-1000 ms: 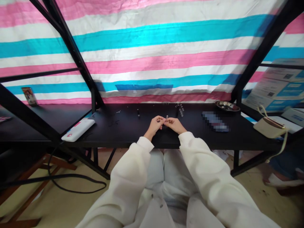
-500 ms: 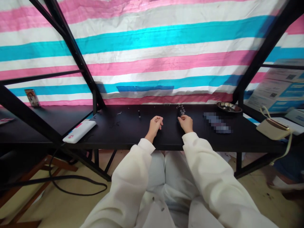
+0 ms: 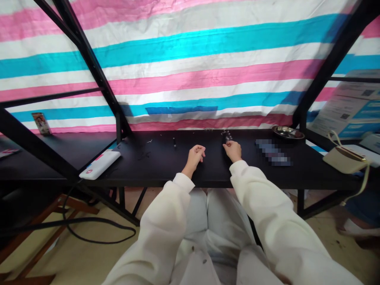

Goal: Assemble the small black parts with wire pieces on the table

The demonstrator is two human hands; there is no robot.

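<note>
My left hand rests on the black table with its fingers curled into a loose fist; what is inside it, if anything, is hidden. My right hand lies further right and back, fingers bent and pinched at a cluster of small pale upright pieces. I cannot tell whether it grips one. A single small dark piece stands left of my left hand. White sleeves cover both arms.
A white power bank with a cable lies at the table's left. A metal dish sits at the back right, a blurred patch beside it, a beige bag further right. Black frame bars cross overhead. A striped tarp hangs behind.
My hands were together in the middle holding a small pale piece. The right hand has since moved right and back to the cluster of pieces; the left stays put, curled.
</note>
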